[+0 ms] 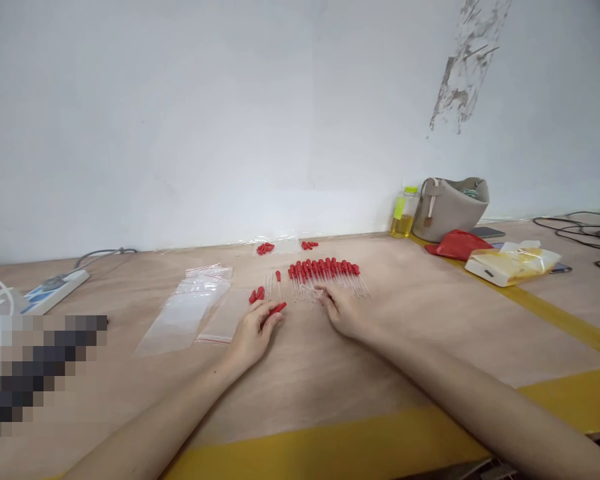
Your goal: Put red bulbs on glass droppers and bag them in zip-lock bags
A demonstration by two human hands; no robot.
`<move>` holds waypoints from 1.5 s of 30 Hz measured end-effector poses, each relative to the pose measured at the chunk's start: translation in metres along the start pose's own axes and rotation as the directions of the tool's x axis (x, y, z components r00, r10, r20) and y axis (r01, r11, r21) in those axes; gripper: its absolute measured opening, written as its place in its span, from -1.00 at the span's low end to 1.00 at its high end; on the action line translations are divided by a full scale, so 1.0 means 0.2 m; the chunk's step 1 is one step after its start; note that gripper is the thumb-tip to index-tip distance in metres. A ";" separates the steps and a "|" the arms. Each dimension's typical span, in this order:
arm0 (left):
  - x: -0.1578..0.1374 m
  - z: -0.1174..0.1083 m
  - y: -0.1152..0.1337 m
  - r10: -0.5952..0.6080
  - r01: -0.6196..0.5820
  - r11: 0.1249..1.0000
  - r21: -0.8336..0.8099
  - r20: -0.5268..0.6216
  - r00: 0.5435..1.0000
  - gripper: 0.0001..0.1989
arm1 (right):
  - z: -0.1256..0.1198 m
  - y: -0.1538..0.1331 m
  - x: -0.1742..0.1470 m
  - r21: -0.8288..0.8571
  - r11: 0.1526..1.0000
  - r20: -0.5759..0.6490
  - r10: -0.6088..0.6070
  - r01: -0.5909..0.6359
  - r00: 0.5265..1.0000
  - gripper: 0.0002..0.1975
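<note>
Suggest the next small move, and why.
Probably bring the pale tube at the right hand to the red bulb held by the left hand and fit them together: the two are apart, while the row of droppers beyond shows red bulbs on thin stems.

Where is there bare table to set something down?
Between the front yellow tape, left hand and right hand; also right of the red-topped droppers, short of the diagonal tape. Crowded: just beyond both hands, and around the beige bag.
</note>
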State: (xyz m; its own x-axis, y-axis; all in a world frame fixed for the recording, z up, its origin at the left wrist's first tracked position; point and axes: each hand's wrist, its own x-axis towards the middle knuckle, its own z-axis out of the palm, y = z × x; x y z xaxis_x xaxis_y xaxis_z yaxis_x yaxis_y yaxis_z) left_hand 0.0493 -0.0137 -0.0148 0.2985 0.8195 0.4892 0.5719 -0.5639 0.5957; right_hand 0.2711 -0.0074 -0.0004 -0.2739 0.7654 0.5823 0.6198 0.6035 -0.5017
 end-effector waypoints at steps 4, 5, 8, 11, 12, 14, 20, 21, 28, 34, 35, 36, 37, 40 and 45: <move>-0.02 0.03 0.03 0.003 -0.001 0.999 -0.044 0.051 0.999 -0.75 | 0.02 -0.03 -0.08 0.009 0.994 0.015 -0.112 0.112 0.994 -0.78; -0.03 0.03 0.03 -0.001 0.005 0.998 -0.055 0.058 0.998 -0.75 | 0.03 -0.04 -0.09 -0.001 0.992 0.026 -0.127 0.127 0.992 -0.78; -0.03 0.03 0.04 -0.016 0.021 0.998 -0.059 0.081 0.997 -0.75 | 0.05 -0.05 -0.09 -0.042 0.986 0.049 -0.157 0.159 0.986 -0.79; -0.03 0.02 0.05 -0.036 0.042 0.996 -0.074 0.084 0.996 -0.76 | 0.07 -0.05 -0.10 -0.061 0.983 0.072 -0.170 0.174 0.983 -0.80; -0.03 0.02 0.05 -0.044 0.052 0.994 -0.094 0.085 0.995 -0.76 | 0.07 -0.05 -0.10 -0.062 0.982 0.079 -0.172 0.177 0.982 -0.80; -0.03 0.03 0.06 -0.064 0.078 0.984 -0.159 0.095 0.993 -0.76 | 0.07 -0.04 -0.10 -0.063 0.981 0.091 -0.175 0.181 0.980 -0.80; -0.02 0.06 0.06 -0.139 0.174 0.928 -0.329 0.129 0.982 -0.74 | 0.08 -0.06 -0.11 -0.022 0.985 0.092 -0.167 0.170 0.982 -0.80; -0.02 0.06 0.06 -0.156 0.196 0.919 -0.342 0.141 0.978 -0.73 | 0.08 -0.07 -0.11 0.000 0.988 0.096 -0.154 0.155 0.983 -0.80; -0.02 0.05 0.08 -0.201 0.243 0.909 -0.338 0.155 0.967 -0.69 | 0.08 -0.08 -0.12 0.103 0.992 0.137 -0.089 0.076 0.987 -0.81; -0.03 0.04 0.07 -0.116 0.146 0.961 -0.236 0.139 0.984 -0.73 | 0.05 -0.04 -0.10 0.083 0.991 0.220 -0.122 0.106 0.968 -0.82; -0.03 0.04 0.07 -0.084 0.112 0.974 -0.199 0.143 0.986 -0.74 | 0.03 -0.03 -0.09 0.067 0.990 0.242 -0.134 0.121 0.961 -0.82; -0.04 0.03 0.08 -0.048 0.073 0.985 -0.159 0.153 0.987 -0.76 | 0.02 -0.02 -0.09 0.047 0.989 0.265 -0.147 0.139 0.953 -0.81; -0.04 0.03 0.08 -0.009 0.031 0.992 -0.124 0.170 0.985 -0.77 | 0.00 -0.02 -0.08 0.024 0.987 0.288 -0.160 0.160 0.944 -0.81; -0.05 0.02 0.11 0.087 -0.075 0.996 -0.057 0.242 0.966 -0.80 | -0.03 -0.02 -0.08 -0.061 0.972 0.337 -0.192 0.225 0.922 -0.82; -0.06 0.01 0.14 0.085 -0.098 0.994 0.044 0.236 0.968 -0.77 | -0.01 -0.04 -0.10 -0.156 0.952 0.279 -0.213 0.263 0.936 -0.78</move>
State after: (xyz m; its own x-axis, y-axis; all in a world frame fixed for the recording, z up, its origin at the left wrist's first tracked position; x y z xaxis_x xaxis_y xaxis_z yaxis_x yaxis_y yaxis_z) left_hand 0.0642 -0.0383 -0.0055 0.5184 0.7692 0.3737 0.5727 -0.6368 0.5162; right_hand 0.2724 -0.0279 -0.0057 -0.5937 0.6505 0.4737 0.6326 0.7411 -0.2248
